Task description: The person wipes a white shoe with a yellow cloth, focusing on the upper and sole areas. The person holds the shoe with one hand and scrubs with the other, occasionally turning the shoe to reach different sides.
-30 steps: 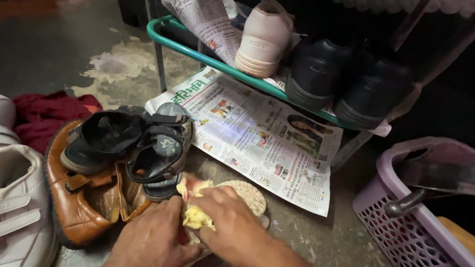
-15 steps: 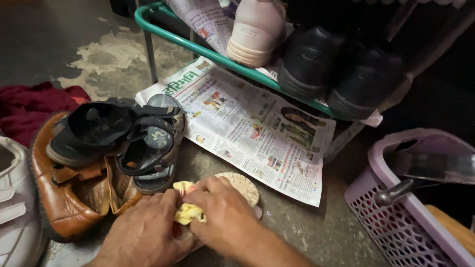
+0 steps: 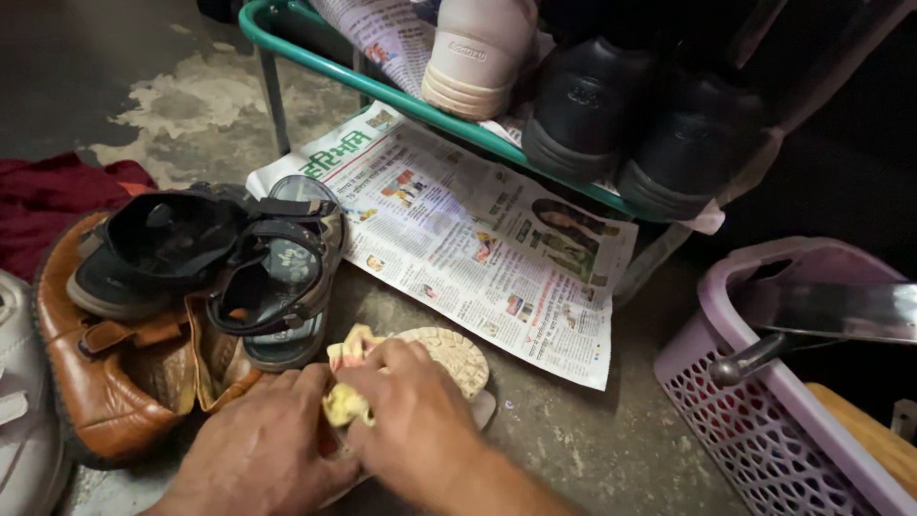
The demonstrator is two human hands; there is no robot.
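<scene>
Grip: both hands (image 3: 334,435) on yellow cloth (image 3: 346,401), concrete floor (image 3: 592,449), newspaper (image 3: 468,234) spread.

We see our hands, left (image 3: 263,449) and right (image 3: 415,430), low in front, touching a cloth (image 3: 346,401) on a shoe sole (image 3: 457,355). Left of them sandals (image 3: 220,258) lie on a boot (image 3: 105,382). Behind, a newspaper (image 3: 478,239) lies on the floor (image 3: 592,449) under a rack (image 3: 382,91) bearing shoes (image 3: 611,115). A basket (image 3: 755,401) stands right.

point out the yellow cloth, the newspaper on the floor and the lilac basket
yellow cloth (image 3: 346,405), head view, bunched part between the hands
newspaper (image 3: 468,239), head view, middle of the open page
lilac basket (image 3: 735,392), head view, perforated side wall
</scene>
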